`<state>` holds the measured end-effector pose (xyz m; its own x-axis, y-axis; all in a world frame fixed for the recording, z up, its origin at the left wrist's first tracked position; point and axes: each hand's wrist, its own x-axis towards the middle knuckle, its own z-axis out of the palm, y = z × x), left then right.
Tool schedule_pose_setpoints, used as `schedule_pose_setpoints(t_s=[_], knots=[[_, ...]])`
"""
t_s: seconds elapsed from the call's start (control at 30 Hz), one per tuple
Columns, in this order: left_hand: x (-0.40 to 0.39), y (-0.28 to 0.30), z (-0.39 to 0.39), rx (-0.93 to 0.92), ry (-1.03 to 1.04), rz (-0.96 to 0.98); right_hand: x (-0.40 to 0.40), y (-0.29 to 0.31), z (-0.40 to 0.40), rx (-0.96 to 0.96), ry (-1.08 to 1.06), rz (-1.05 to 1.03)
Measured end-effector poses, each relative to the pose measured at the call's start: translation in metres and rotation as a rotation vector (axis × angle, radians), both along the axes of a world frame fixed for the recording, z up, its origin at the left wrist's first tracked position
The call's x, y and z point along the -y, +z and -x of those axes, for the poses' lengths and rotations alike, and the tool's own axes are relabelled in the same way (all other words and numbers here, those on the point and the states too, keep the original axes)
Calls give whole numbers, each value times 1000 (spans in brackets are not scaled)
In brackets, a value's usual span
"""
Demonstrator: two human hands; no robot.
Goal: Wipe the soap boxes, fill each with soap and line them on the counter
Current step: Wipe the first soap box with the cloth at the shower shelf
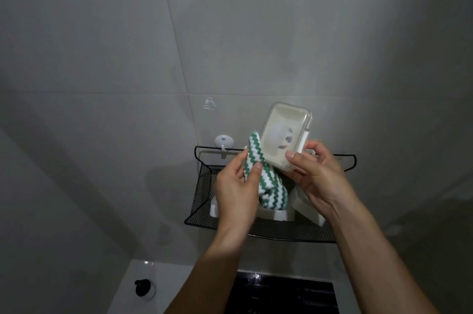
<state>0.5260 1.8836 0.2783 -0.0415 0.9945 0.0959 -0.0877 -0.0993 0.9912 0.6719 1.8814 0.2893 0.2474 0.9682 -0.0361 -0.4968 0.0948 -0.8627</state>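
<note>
1. Right hand [316,172]: thumb and curled fingers pinch the lower corner of a translucent cream plastic soap box with a bear print [285,134], held tilted above the black wire-mesh wall basket [202,201].
2. Left hand [236,185]: grips a green-and-white zigzag cloth [266,180], its upper end touching the box's left edge.
3. White containers [276,213], probably further soap boxes, lie in the basket; the white counter [163,278] lies below.
4. Risk: the corner grip is narrow, so firm wiping pressure could probably twist the box loose and drop it.
5. Risk: the trailing cloth may snag on the mesh.
</note>
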Motion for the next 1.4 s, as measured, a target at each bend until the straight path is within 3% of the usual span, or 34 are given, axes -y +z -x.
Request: schedule_pose_setpoints(t_s=[0.13, 0.23, 0.33, 0.47, 0.77, 0.97, 1.4], knots=[[3, 3, 8, -265, 129, -252, -1, 1, -7, 45, -7, 44], [-2, 10, 5, -500, 110, -489, -1, 3, -5, 35, 70, 57], [-2, 11, -1, -663, -13, -560, -2, 5, -4, -65, 147, 43], [1, 4, -2, -757, -30, -664, -1, 3, -12, -130, 195, 26], [-26, 38, 6, -761, -237, -690, 0, 3, -22, 6, 247, 31], [-57, 69, 6, -890, -261, -631, 0, 3, -19, 107, 297, 55], [-17, 32, -7, -813, -225, -705, 1, -5, -25, -91, 218, 35]])
